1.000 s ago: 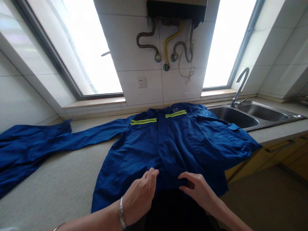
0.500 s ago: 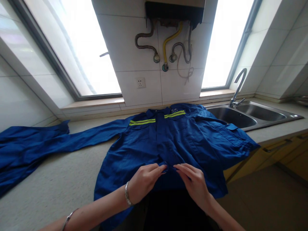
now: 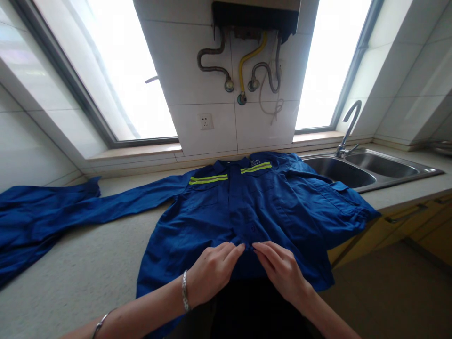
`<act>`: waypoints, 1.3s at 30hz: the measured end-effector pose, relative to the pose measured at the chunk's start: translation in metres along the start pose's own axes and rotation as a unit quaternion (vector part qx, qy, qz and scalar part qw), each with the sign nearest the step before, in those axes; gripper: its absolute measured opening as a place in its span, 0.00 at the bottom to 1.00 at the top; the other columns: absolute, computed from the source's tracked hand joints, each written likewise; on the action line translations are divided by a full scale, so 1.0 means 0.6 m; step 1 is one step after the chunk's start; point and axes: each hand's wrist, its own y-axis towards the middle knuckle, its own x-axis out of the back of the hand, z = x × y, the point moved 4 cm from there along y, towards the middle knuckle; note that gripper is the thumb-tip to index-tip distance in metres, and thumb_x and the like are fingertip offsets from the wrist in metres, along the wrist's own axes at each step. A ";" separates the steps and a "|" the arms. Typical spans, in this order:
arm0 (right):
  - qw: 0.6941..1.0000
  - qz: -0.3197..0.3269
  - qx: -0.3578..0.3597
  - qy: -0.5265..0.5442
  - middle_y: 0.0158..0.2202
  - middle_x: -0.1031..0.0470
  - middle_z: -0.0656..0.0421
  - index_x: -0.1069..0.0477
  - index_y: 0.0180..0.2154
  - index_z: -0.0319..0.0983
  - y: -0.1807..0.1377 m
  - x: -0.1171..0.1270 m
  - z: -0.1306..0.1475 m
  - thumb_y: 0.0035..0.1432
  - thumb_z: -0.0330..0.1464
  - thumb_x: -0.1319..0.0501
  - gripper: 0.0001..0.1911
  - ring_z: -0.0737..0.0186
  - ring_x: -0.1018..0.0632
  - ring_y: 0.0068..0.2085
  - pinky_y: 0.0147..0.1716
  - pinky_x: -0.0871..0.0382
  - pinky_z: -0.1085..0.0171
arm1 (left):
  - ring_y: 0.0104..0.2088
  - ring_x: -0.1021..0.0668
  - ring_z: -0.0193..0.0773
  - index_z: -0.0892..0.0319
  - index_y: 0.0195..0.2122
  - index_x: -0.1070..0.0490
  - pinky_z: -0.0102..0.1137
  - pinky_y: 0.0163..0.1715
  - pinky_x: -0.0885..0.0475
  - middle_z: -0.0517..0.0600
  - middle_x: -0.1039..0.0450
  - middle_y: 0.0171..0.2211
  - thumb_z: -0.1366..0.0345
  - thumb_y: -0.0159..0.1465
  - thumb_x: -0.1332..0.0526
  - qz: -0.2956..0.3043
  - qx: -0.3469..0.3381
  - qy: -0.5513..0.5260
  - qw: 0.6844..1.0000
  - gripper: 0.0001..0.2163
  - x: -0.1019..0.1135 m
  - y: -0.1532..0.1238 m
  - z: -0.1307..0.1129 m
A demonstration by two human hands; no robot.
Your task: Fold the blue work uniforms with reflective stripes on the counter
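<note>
A blue work jacket (image 3: 197,226) with yellow-green stripes across the chest lies spread, front side up, over the counter. Its lower hem hangs past the counter's near edge. My left hand (image 3: 215,268) pinches the front placket close to the hem, fingers closed on the cloth. Just beside it, my right hand (image 3: 280,266) pinches the other side of the placket. The two sets of fingertips almost meet; whatever button lies between them is hidden. One sleeve stretches left along the counter, the other is bunched at the right.
More blue cloth (image 3: 28,212) lies on the counter (image 3: 106,254) at the left. A double sink (image 3: 395,176) with a tall faucet (image 3: 348,129) is at the right. Yellow cabinets (image 3: 413,230) stand below. Pipes (image 3: 242,70) and a socket (image 3: 205,121) are on the wall.
Both hands stay at the lower placket, with small finger shifts; the fingertips have drawn slightly closer together. The cloth above them has moved a little, showing a button spot.
</note>
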 end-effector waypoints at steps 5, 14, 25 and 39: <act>0.999 -0.005 0.010 -0.050 0.36 0.26 0.55 0.30 0.44 0.39 -0.006 0.003 -0.001 0.62 0.26 0.47 0.11 0.65 0.23 0.35 0.35 0.27 0.69 | 0.31 0.27 0.37 0.65 0.51 0.39 0.28 0.25 0.29 0.52 0.31 0.32 0.79 0.58 0.53 0.035 -0.024 0.037 0.998 0.19 0.005 0.004 0.002; 0.996 -0.011 0.019 -0.088 0.36 0.26 0.54 0.28 0.45 0.39 -0.011 0.003 -0.002 0.61 0.26 0.46 0.13 0.64 0.23 0.36 0.33 0.27 0.69 | 0.31 0.27 0.37 0.68 0.52 0.38 0.29 0.25 0.29 0.53 0.32 0.31 0.79 0.60 0.53 0.015 -0.061 0.065 0.996 0.19 -0.001 0.000 -0.003; 0.996 -0.008 0.025 -0.088 0.35 0.26 0.55 0.28 0.46 0.39 -0.019 0.002 -0.005 0.61 0.26 0.47 0.13 0.65 0.23 0.35 0.32 0.28 0.70 | 0.30 0.28 0.35 0.67 0.51 0.37 0.28 0.24 0.30 0.53 0.33 0.29 0.78 0.61 0.54 -0.001 -0.078 0.061 0.995 0.18 0.001 0.002 -0.007; 0.991 -0.004 0.091 -0.098 0.38 0.25 0.54 0.29 0.49 0.38 -0.014 0.014 0.006 0.62 0.25 0.47 0.16 0.64 0.23 0.39 0.35 0.27 0.69 | 0.28 0.29 0.35 0.67 0.49 0.37 0.28 0.23 0.33 0.52 0.33 0.28 0.77 0.62 0.53 -0.006 -0.077 0.043 0.996 0.15 0.003 -0.002 -0.013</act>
